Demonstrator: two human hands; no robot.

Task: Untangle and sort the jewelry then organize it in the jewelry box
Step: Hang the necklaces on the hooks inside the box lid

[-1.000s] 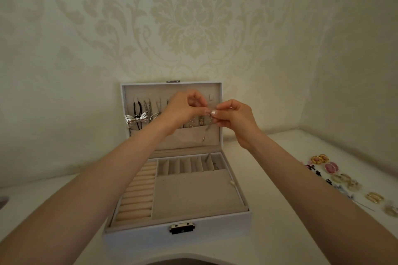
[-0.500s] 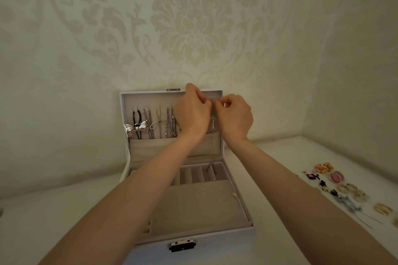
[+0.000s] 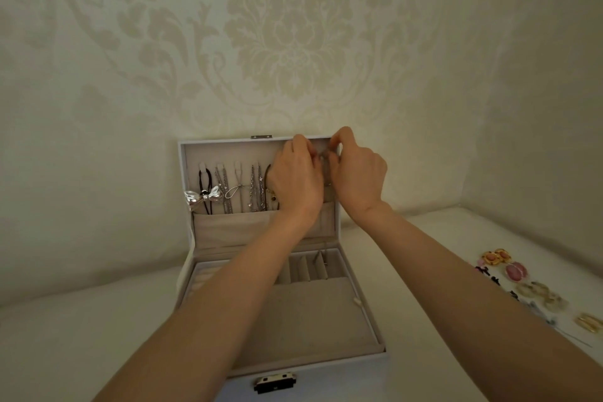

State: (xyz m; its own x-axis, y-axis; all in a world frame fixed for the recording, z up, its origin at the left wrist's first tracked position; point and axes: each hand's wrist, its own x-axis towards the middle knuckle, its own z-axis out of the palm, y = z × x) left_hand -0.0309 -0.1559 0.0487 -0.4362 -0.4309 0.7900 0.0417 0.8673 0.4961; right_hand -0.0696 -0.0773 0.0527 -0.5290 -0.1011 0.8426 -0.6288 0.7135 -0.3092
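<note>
Where the white jewelry box (image 3: 339,378) stands open on the table (image 3: 81,336), its dark latch (image 3: 275,382) faces the person, and a beige tray with small slots fills the base. Earrings (image 3: 535,294) lie in a loose row to the right. Further back, the upright lid (image 3: 182,173) holds necklaces (image 3: 254,189) hanging side by side, with a silver bow (image 3: 202,197) at the left. At the lid's top right, the left hand (image 3: 295,179) and right hand (image 3: 357,173) pinch a thin, blurred chain (image 3: 326,173) between curled fingertips.
</note>
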